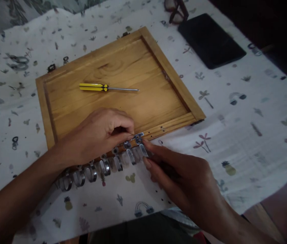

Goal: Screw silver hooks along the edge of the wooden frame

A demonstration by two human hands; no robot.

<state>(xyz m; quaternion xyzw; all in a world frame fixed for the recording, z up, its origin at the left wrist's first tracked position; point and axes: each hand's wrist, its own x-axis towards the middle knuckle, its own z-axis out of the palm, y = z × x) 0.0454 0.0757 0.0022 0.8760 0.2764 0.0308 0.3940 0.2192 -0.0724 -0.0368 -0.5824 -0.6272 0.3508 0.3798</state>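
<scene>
A shallow wooden panel with a raised frame (170, 73) lies on the cloth. Along its near edge runs a row of several curved metal hooks (105, 165), their bends hanging past the wood. My right hand (184, 176) pinches the rightmost metal hook (143, 150) between thumb and index finger. My left hand (102, 130) reaches over the frame, thumb and index finger closed at the left end of that hook's flat plate; what lies between these fingertips is hidden. Inside the panel rests a screwdriver (94, 87) with a yellow and black handle, apart from both hands.
Small dark holes (162, 128) mark the near frame rail, right of the hooks. Dark hinges (51, 68) sit on the far edge. A black tablet (210, 40) and dark-framed glasses (176, 12) lie at the upper right on the printed cloth (255, 98).
</scene>
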